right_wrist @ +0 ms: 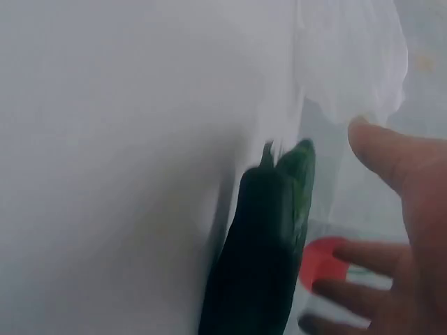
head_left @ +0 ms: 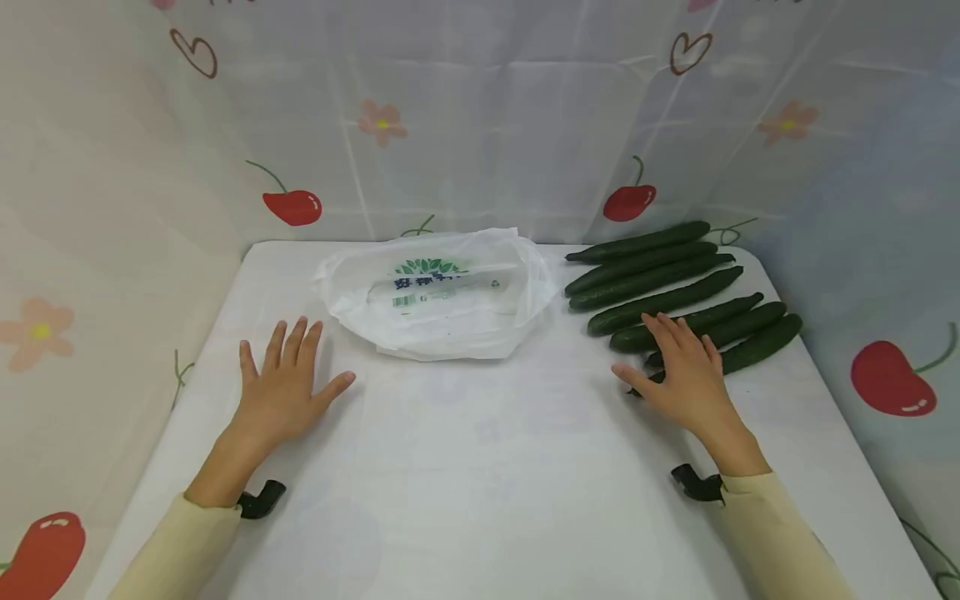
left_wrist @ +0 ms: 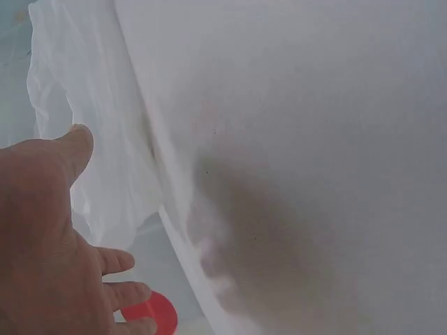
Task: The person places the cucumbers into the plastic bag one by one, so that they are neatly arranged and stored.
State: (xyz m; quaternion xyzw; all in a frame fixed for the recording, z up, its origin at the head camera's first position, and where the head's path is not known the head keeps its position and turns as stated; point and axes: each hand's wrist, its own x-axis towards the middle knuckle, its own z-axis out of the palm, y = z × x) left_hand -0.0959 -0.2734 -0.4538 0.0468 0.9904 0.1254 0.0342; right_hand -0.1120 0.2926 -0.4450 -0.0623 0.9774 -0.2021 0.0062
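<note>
Several dark green cucumbers (head_left: 663, 301) lie side by side at the back right of the white table. My right hand (head_left: 686, 375), fingers spread, is over the nearest ones and hides part of them; it grips nothing. In the right wrist view, the ends of two cucumbers (right_wrist: 262, 237) show beside that hand (right_wrist: 412, 230). A white plastic bag (head_left: 442, 321) with green and dark print lies flat at the back middle. To its front left, my left hand (head_left: 281, 392) is held with spread fingers and holds nothing. The left wrist view shows the bag (left_wrist: 105, 125) beyond the left thumb.
The white table (head_left: 480, 483) stretches to the front. Behind it and on both sides hangs a pale curtain (head_left: 480, 142) printed with cherries, flowers and hearts. A black curved piece is at each sleeve cuff, the left piece (head_left: 262, 500) and the right piece (head_left: 697, 483).
</note>
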